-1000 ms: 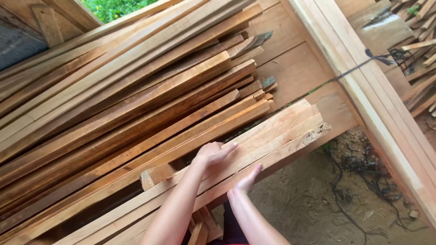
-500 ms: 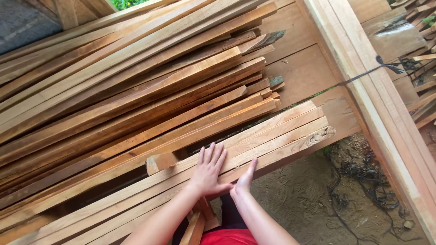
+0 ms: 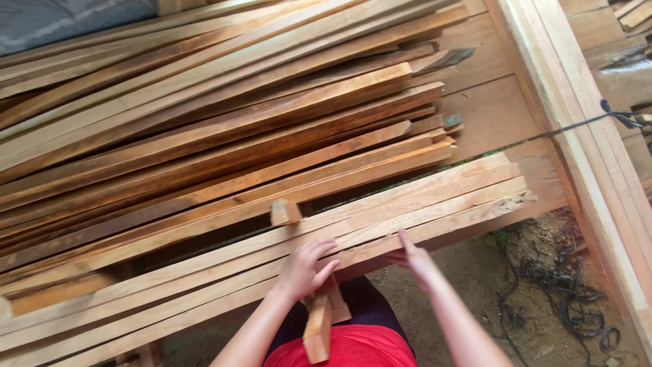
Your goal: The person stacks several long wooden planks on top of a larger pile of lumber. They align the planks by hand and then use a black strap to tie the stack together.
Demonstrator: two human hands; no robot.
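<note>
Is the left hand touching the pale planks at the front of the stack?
Touching. The head view shows the left hand lying palm-down on the pale planks, fingers curled over their near edge, no gap visible.

Bare dirt ground (image 3: 468, 272) (black cord (image 3: 570, 299) tangled on it), grey tarp (image 3: 61, 20) behind.

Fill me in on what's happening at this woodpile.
A person leans over a stack of long wooden slats. The left hand lies on the pale slats nearest them, fingers curled over the edge. The right hand touches the same slats' near edge. A short wooden block sits just beyond. Black cord lies on the dirt.
</note>
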